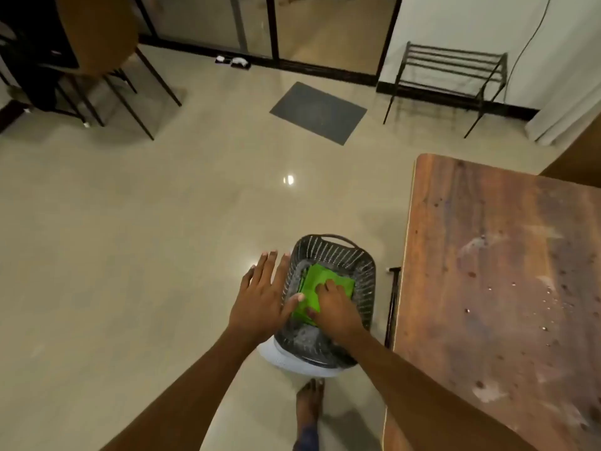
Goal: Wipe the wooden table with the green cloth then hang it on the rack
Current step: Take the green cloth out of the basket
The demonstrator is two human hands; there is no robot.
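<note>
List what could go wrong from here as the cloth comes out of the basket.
1. The dark basket sits on a white stool that is barely wider than it; pulling the green cloth with the right hand might tip it, unless the left hand steadies the rim.
2. The wooden table shows droplets and white smears; one quick pass may only spread them.
3. A bare foot on the glossy floor could slip on drips.

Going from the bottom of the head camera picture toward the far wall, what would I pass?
Bare foot → dark basket holding the green cloth → grey floor mat → glass sliding door.
</note>
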